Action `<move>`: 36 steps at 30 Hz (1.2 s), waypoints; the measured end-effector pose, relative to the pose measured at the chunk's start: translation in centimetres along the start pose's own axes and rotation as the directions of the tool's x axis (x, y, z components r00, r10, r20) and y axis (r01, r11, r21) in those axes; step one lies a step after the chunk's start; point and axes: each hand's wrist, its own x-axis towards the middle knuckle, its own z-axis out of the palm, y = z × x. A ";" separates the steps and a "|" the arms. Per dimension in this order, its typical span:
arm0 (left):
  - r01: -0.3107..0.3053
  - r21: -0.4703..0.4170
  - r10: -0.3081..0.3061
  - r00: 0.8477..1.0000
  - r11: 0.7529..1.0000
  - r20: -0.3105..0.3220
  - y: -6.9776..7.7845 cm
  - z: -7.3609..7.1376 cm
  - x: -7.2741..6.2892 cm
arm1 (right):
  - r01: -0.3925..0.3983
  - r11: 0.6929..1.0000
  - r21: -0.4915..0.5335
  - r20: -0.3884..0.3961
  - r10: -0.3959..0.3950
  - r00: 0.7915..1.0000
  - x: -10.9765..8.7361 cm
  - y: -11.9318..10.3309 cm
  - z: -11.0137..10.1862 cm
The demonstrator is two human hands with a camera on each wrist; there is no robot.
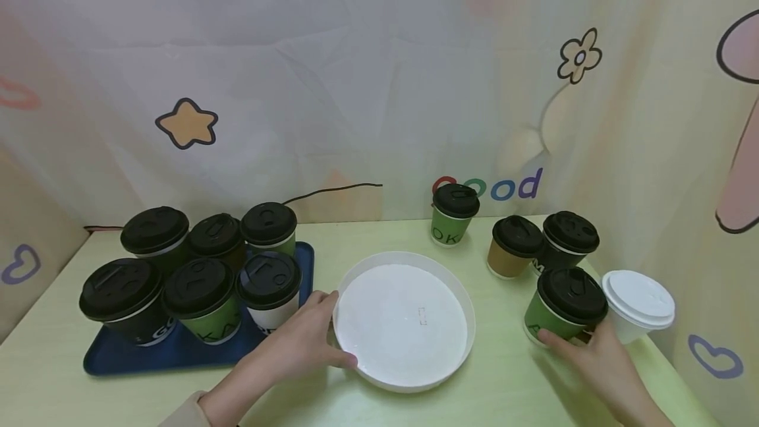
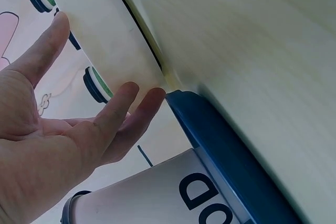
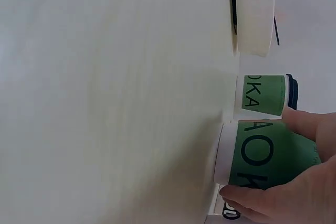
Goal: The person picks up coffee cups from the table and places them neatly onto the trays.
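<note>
My left hand (image 1: 304, 340) touches the left side of a round white tray (image 1: 405, 385), fingers and thumb spread along its wall. In the left wrist view those fingers look fairly straight against the tray wall (image 2: 102, 32). On the right, my right hand (image 1: 601, 366) grips a green paper cup (image 1: 548, 317) with a black lid, thumb on one side and fingers on the other. The right wrist view has that cup (image 3: 273, 153) upright on the table, or very near it. A white-lidded cup (image 1: 637, 302) stands just right of the hand.
A blue tray (image 1: 127, 358) at left bears several black-lidded cups (image 1: 210, 318). Behind the held cup stand a brown cup (image 1: 506, 259) and a dark cup (image 1: 560, 252). Another green cup (image 1: 450, 223) stands at the table's back edge, before a printed curtain (image 1: 367, 84).
</note>
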 end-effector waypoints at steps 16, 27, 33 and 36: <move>-0.019 -0.021 0.019 1.000 1.000 -0.016 -0.2 -0.1 0.3 | 0.057 0.997 -0.048 -0.064 -0.060 0.996 0.5 -2.5 1.3; 0.005 -0.005 -0.005 1.000 1.000 -0.018 -0.4 0.0 0.2 | 0.137 0.985 0.101 -0.011 -0.137 0.991 0.2 -7.6 2.7; -0.012 -0.008 0.012 1.000 1.000 -0.018 -0.4 0.1 0.3 | 0.176 0.976 0.130 0.049 -0.183 0.982 0.3 -9.9 4.1; -0.016 -0.005 0.016 1.000 1.000 -0.022 -0.4 0.1 0.3 | 0.198 0.969 0.150 0.090 -0.213 0.973 0.6 -10.7 4.9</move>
